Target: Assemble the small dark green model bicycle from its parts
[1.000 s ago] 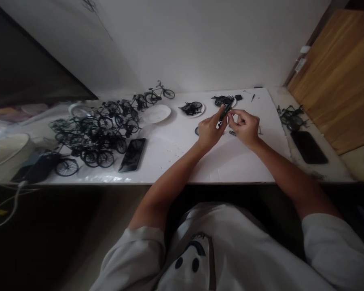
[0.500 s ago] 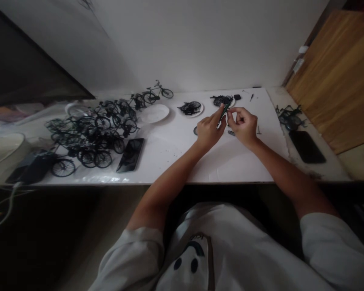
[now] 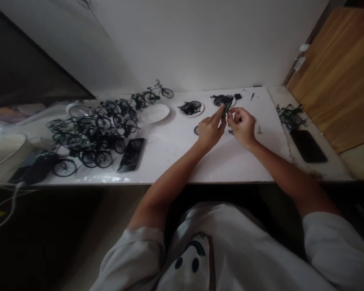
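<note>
My left hand [image 3: 211,128] is closed on a dark green model bicycle part [image 3: 227,108], held up at a slant above the white board. Close against it on the right, my right hand [image 3: 242,124] is pinched at the part's side; whatever small thing lies between its fingertips is hidden. A small wheel [image 3: 196,130] shows on the board just left of my left hand. Behind the hands, a plate of black bicycle parts [image 3: 221,100] is partly covered by the held piece. Another plate with dark wheels and parts [image 3: 190,107] stands to its left.
Many model bicycles [image 3: 94,129] crowd the left side, beside a phone [image 3: 131,155] and a white plate [image 3: 155,113]. A small T-shaped tool [image 3: 260,129] lies right of my hands. Beyond the board's right edge are green bicycle pieces [image 3: 291,115] and another phone [image 3: 308,146].
The held green part has turned slightly and looks shorter from here. My right hand has shifted a little to the left, leaving the T-shaped tool more exposed.
</note>
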The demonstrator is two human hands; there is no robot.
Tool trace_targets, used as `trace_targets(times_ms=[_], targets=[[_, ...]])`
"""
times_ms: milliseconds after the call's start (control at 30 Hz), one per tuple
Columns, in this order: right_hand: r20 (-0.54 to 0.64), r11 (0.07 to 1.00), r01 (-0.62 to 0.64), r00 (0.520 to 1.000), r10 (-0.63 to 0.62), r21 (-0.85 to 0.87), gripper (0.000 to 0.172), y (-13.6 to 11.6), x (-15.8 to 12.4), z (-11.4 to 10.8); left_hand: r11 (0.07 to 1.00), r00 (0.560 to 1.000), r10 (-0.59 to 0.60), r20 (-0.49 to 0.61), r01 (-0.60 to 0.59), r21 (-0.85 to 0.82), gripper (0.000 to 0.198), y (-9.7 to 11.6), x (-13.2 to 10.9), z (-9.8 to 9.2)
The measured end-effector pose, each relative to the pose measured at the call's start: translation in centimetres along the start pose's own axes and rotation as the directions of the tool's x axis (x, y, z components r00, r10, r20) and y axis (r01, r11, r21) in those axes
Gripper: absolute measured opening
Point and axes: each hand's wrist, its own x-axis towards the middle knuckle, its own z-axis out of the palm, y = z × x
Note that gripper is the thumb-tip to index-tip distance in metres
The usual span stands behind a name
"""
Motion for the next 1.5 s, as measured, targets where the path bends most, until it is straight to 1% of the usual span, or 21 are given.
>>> trace_targets(times_ms=[133, 233, 533, 700, 800, 1033, 1167, 1233, 1333, 1433, 1500], targets=[[-0.013, 0.995, 0.087, 0.996, -0.088, -0.054, 0.036, -0.15, 0.00, -0.18, 1.000, 0.999, 0.007, -0.044, -0.006, 0.014, 0.050, -0.09, -0.07, 0.18], [-0.021, 0.990, 0.121, 0.992, -0.123, -0.065, 0.032, -0.18, 0.09, -0.29, 1.000, 0.998, 0.017, -0.067, -0.016, 0.017, 0.051, -0.02, -0.08, 0.19], [-0.012, 0.988, 0.137, 0.990, -0.138, -0.071, 0.031, 0.03, 0.22, -0.46, 1.000, 1.000, -0.024, -0.019, 0.024, -0.001, 0.053, 0.24, 0.03, -0.03], [-0.013, 0.992, 0.113, 0.993, -0.114, -0.060, 0.027, 0.23, 0.25, -0.32, 0.999, 0.998, -0.036, 0.047, 0.035, 0.005, 0.053, 0.16, -0.05, -0.02], [-0.008, 0.996, 0.082, 0.997, -0.083, -0.024, 0.027, 0.24, 0.23, -0.18, 0.999, 0.998, -0.031, 0.049, 0.030, 0.023, 0.053, 0.13, -0.09, 0.02], [0.008, 0.999, -0.045, 0.999, 0.045, 0.007, 0.037, -0.05, 0.11, 0.09, 0.999, 0.997, -0.046, 0.055, 0.045, 0.014, 0.053, 0.22, -0.05, 0.05], [0.032, 0.995, -0.102, 0.994, 0.102, -0.001, 0.046, -0.09, 0.12, 0.18, 0.999, 0.999, -0.048, 0.021, 0.048, -0.025, 0.053, -0.01, -0.16, 0.24], [0.038, 0.994, -0.111, 0.993, 0.111, -0.004, 0.050, -0.08, 0.12, 0.23, 0.998, 0.999, -0.047, 0.014, 0.048, -0.039, 0.053, -0.11, -0.18, 0.28], [0.034, 0.994, -0.105, 0.994, 0.105, 0.007, 0.053, -0.13, 0.09, 0.27, 0.997, 0.996, -0.069, 0.053, 0.071, -0.043, 0.054, -0.13, -0.12, 0.15], [0.025, 0.995, -0.096, 0.995, 0.096, 0.008, 0.052, -0.22, 0.01, 0.25, 0.996, 0.993, -0.083, 0.082, 0.086, -0.032, 0.055, -0.08, -0.06, 0.02], [0.022, 0.996, -0.092, 0.996, 0.091, 0.013, 0.050, -0.20, -0.02, 0.25, 0.997, 0.995, -0.070, 0.066, 0.071, -0.025, 0.055, -0.09, -0.05, 0.03]])
